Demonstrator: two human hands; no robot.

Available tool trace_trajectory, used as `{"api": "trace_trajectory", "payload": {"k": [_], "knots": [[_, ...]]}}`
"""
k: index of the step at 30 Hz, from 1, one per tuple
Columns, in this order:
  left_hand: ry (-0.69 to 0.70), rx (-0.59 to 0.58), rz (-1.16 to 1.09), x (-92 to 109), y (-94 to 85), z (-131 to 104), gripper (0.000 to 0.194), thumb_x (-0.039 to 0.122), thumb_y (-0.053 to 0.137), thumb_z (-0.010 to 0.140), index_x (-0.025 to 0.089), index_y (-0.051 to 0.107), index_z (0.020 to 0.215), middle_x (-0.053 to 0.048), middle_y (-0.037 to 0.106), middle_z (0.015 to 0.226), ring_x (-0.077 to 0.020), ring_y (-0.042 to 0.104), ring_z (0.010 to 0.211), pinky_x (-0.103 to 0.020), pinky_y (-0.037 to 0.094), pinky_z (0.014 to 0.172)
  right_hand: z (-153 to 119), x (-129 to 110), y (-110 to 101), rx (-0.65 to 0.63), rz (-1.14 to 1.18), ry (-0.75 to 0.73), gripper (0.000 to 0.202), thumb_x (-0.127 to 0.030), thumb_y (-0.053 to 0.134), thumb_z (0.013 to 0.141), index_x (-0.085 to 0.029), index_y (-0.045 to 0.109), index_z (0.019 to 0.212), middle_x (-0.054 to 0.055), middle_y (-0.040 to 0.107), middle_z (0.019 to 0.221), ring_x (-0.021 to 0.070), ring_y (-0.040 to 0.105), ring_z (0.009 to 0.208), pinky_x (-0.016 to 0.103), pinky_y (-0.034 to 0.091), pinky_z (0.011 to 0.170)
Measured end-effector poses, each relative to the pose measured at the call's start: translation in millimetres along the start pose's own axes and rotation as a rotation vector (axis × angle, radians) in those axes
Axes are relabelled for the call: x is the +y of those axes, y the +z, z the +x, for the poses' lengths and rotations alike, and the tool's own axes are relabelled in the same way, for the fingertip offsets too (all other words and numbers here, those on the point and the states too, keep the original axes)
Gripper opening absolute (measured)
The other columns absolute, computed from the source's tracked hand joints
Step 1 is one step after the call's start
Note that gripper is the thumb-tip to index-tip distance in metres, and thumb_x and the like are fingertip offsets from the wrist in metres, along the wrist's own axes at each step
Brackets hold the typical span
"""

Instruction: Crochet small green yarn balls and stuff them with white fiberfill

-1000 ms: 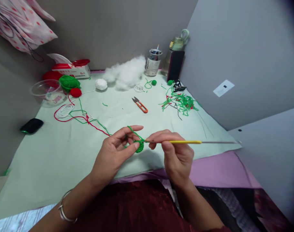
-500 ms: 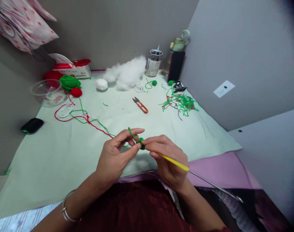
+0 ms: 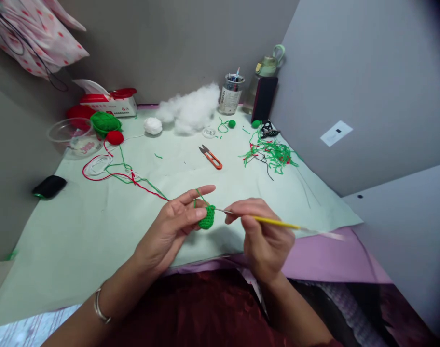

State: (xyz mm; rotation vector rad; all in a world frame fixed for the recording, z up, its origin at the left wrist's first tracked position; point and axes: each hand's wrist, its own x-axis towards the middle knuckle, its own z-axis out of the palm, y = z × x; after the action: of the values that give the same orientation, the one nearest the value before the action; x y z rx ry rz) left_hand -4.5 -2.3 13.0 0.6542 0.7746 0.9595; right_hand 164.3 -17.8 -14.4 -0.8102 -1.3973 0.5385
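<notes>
My left hand [image 3: 167, 226] pinches a small green crocheted piece [image 3: 207, 219] between thumb and fingers, its index finger stretched out with green yarn [image 3: 201, 196] looped over it. In my right hand [image 3: 265, 236] is a crochet hook [image 3: 276, 221] with a yellow handle, held much like a pencil. The hook's thin metal tip meets the top edge of the green piece. Its far end is blurred by motion. Green and red strands [image 3: 147, 189] run from the left hand back across the cloth to the yarn.
Orange thread snips [image 3: 210, 157] lie mid-table. Green and red yarn scraps [image 3: 276, 154] heap at right. White stuffing [image 3: 191, 108], a pen jar [image 3: 231, 94], a phone [image 3: 264, 100] and a bottle [image 3: 266, 66] stand behind. Left are yarn balls [image 3: 106, 124], a plastic cup [image 3: 83, 144] and a black mouse [image 3: 49, 187].
My right hand has moved right, and the hook has swung to nearly level. My left hand has turned, so the green piece now shows more fully below the thumb.
</notes>
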Motion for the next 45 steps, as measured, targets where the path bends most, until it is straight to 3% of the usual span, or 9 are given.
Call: {"api": "trace_trajectory", "payload": {"k": [3,6,17,23,26,31,33,38,45], "knots": [[0.102,-0.030,0.106,0.1,-1.4,0.2,0.042,0.026,0.087,0.081,0.024,0.080,0.123,-0.001,0.064,0.084,-0.0126,0.052,0.073,-0.025,0.043,0.072,4.2,1.8,2.8,0.048,0.288,0.245,0.016,-0.029,0.062,0.103,-0.024,0.076,0.096,0.002,0.071,0.081,0.0151,0.065,0.066,0.032,0.056,0.062],[0.135,-0.070,0.181,-2.8,-3.7,0.8,0.038,0.028,0.084,0.085,0.028,0.080,0.123,-0.001,0.066,0.089,-0.0146,0.057,0.078,-0.029,0.047,0.080,3.8,5.9,4.2,0.003,0.382,0.332,0.017,-0.034,0.065,0.101,-0.023,0.075,0.095,0.002,0.071,0.085,0.0152,0.066,0.068,0.032,0.056,0.064],[0.221,-0.021,0.493,4.3,-9.4,-1.5,0.039,0.024,0.077,0.089,0.030,0.076,0.128,0.001,0.060,0.087,-0.0131,0.051,0.075,-0.027,0.044,0.072,1.5,-3.6,-3.1,0.015,0.158,0.217,0.018,-0.027,0.062,0.103,-0.025,0.079,0.096,0.002,0.072,0.080,0.0169,0.064,0.071,0.034,0.052,0.065],[0.279,-0.087,0.806,19.1,-8.9,-10.2,0.043,0.012,0.066,0.086,0.029,0.077,0.124,0.001,0.057,0.081,-0.0158,0.050,0.074,-0.031,0.044,0.076,3.5,-9.3,-14.2,-0.157,0.083,0.186,0.018,-0.022,0.064,0.101,-0.024,0.081,0.099,0.004,0.075,0.082,0.0182,0.067,0.073,0.035,0.054,0.066],[0.196,-0.223,0.762,21.9,-18.9,-12.4,0.041,0.016,0.065,0.090,0.031,0.076,0.127,-0.001,0.059,0.085,-0.0172,0.052,0.078,-0.031,0.044,0.075,3.5,-10.7,-16.4,-0.194,0.147,0.186,0.017,-0.023,0.064,0.101,-0.024,0.081,0.101,0.003,0.076,0.081,0.0179,0.067,0.073,0.034,0.055,0.064],[0.069,-0.387,0.480,18.7,-33.2,-10.8,0.041,0.042,0.075,0.088,0.026,0.075,0.126,-0.002,0.057,0.081,-0.0191,0.054,0.076,-0.030,0.042,0.067,1.9,-14.4,-14.2,-0.231,0.304,0.229,0.017,-0.025,0.066,0.101,-0.025,0.082,0.105,0.003,0.075,0.081,0.0159,0.067,0.068,0.032,0.055,0.060],[0.074,-0.383,0.399,16.1,-32.6,-9.8,0.039,0.043,0.075,0.089,0.028,0.075,0.125,-0.001,0.057,0.081,-0.0185,0.055,0.077,-0.030,0.043,0.068,1.6,-16.6,-12.5,-0.204,0.277,0.200,0.017,-0.024,0.066,0.101,-0.026,0.082,0.107,0.003,0.076,0.082,0.0169,0.069,0.071,0.032,0.057,0.062],[0.131,-0.235,0.404,11.8,-20.4,-9.6,0.041,0.030,0.080,0.090,0.036,0.073,0.130,0.001,0.061,0.090,-0.0122,0.054,0.076,-0.025,0.045,0.072,2.9,-18.6,-8.6,-0.215,0.151,0.076,0.024,-0.013,0.067,0.098,-0.027,0.081,0.113,0.005,0.081,0.095,0.0183,0.074,0.085,0.033,0.060,0.071],[0.063,-0.258,0.386,15.5,-20.6,-4.2,0.045,0.028,0.084,0.088,0.034,0.072,0.131,0.004,0.060,0.083,-0.0087,0.053,0.071,-0.020,0.045,0.068,2.8,-16.6,-12.3,-0.190,0.133,0.079,0.020,-0.012,0.066,0.099,-0.023,0.080,0.109,0.003,0.078,0.090,0.0159,0.071,0.085,0.031,0.057,0.074]]}}
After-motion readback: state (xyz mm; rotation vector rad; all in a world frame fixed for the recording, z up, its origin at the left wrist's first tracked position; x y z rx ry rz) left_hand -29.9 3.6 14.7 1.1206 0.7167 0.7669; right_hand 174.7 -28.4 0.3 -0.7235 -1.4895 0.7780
